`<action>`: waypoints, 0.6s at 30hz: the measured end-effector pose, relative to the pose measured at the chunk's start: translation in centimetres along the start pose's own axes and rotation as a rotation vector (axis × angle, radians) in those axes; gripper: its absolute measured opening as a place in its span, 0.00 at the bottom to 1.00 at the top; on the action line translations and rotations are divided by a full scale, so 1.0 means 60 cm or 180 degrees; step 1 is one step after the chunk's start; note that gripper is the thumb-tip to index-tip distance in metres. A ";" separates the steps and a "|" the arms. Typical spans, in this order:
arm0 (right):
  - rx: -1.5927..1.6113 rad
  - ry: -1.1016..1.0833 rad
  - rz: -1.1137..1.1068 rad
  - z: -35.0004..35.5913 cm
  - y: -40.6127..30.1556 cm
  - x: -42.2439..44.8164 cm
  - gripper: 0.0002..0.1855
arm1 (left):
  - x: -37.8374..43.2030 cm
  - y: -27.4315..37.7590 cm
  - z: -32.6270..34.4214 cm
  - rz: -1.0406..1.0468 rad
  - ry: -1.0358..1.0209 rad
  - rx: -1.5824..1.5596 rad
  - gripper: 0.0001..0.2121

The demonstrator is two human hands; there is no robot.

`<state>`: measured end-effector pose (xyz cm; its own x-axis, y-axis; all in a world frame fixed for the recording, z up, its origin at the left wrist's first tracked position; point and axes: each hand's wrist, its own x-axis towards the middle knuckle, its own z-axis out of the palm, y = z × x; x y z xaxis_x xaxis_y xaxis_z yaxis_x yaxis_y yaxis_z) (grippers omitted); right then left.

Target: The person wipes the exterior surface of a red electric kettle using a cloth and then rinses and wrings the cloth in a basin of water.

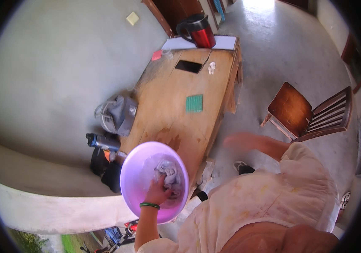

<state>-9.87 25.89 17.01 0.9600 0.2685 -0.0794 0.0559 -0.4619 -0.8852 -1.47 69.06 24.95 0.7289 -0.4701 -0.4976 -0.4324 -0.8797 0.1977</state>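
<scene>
My left hand (158, 192), with a green bangle at its wrist, is inside a purple plastic basin (126, 177). Its fingers and thumb are on a bunched greyish wet cloth (167, 170), which lies in cloudy water; part of the grip is hidden. The basin is at the near end of a wooden table (164, 95). My right hand (240, 141) is blurred in the air to the right of the table, with its fingers extended and nothing visible in it.
On the table are a green ridged pad (194, 103), a black phone (188, 66), a crumpled white item (211, 68) and a red and black kettle (202, 33). A grey bag (120, 115) and a bottle (104, 142) are at its left. A wooden chair (291, 106) stands on the right.
</scene>
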 end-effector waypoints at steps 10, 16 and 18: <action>0.1447 -0.1378 -0.1061 0.050 -0.294 0.160 0.13 | -0.008 0.061 0.009 -0.0350 0.0231 0.0594 0.41; 0.1895 -0.1897 -0.0287 0.132 -0.353 0.201 0.13 | 0.015 0.007 0.018 -0.0527 0.0454 0.0870 0.21; 0.2221 -0.2048 0.0187 0.151 -0.345 0.222 0.17 | 0.010 0.055 0.003 -0.0506 0.0152 0.1009 0.19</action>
<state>-0.74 46.67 30.11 0.6092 0.7710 -0.1856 -0.3638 0.0637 -0.9293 -2.57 65.86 25.13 0.8211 -0.3385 -0.4596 -0.4493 -0.8799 -0.1546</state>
